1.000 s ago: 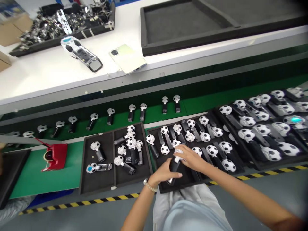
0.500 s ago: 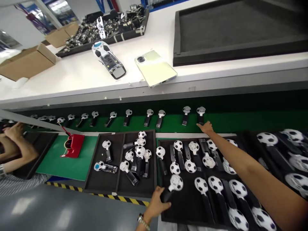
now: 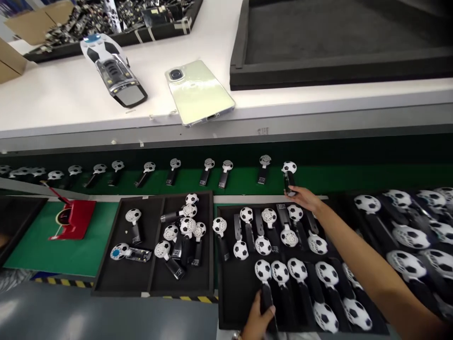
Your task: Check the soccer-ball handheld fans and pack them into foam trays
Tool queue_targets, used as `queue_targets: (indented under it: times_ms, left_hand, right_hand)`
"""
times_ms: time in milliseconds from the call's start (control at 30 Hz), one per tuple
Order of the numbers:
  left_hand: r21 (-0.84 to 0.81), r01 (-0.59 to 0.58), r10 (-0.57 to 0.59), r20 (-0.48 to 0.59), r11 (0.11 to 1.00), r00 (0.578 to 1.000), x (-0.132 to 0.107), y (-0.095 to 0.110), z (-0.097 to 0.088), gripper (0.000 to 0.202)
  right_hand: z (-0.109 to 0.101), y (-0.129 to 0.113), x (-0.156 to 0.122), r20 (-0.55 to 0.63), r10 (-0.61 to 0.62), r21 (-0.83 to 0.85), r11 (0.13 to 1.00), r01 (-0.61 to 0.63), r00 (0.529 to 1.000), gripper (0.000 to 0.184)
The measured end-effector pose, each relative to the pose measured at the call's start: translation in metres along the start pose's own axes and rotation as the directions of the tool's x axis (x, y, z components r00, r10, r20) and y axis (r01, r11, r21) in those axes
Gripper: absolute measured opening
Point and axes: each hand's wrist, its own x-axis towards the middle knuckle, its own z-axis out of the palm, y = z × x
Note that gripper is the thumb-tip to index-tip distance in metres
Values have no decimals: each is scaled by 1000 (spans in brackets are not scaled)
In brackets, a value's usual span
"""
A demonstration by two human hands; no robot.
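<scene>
My right hand [image 3: 306,197] reaches out to the green conveyor belt [image 3: 354,178] and grips the black handle of a football-headed fan [image 3: 289,174], the last in a row of such fans on the belt. My left hand [image 3: 259,318] is at the near edge of a black foam tray [image 3: 233,293], its fingers wrapped round the handle of another football fan [image 3: 264,279]. That tray holds several more fans lying in rows.
A second black tray [image 3: 155,278] to the left holds a loose pile of fans. A red tool [image 3: 72,219] lies on a green mat. A phone [image 3: 198,90], a part-open fan and an empty black tray [image 3: 339,71] sit on the white shelf.
My right hand has closed on the handle of the rightmost fan on the belt. My left hand has drawn its fan a little nearer and set it among the tray's rows.
</scene>
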Motion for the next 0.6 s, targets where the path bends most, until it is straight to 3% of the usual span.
queue_targets:
  times_ms: [133, 233, 300, 433, 500, 600]
  left_hand:
    - [246, -107, 77, 128, 963, 989, -42, 56, -52, 79]
    - [474, -216, 176, 128, 853, 976, -68, 104, -86, 51]
    - [537, -231, 188, 134, 811, 973, -68, 128, -95, 36]
    - [415, -79, -9, 207, 907, 978, -21, 142, -78, 26]
    - [367, -66, 0, 175, 928, 984, 9, 133, -58, 20]
    - [299, -95, 99, 1, 950, 995, 39, 113, -23, 16]
  right_hand:
    - [-7, 34, -83, 182, -31, 162, 987, 1, 983, 22]
    - [-1, 58, -133, 170, 15, 164, 986, -43, 985, 18]
    - [11, 71, -161, 139, 49, 156, 985, -71, 989, 16]
    - [44, 92, -214, 144, 70, 167, 981, -94, 987, 22]
    - [61, 101, -237, 136, 65, 168, 982, -87, 989, 24]
    - [80, 114, -265, 102, 65, 189, 978, -84, 993, 23]
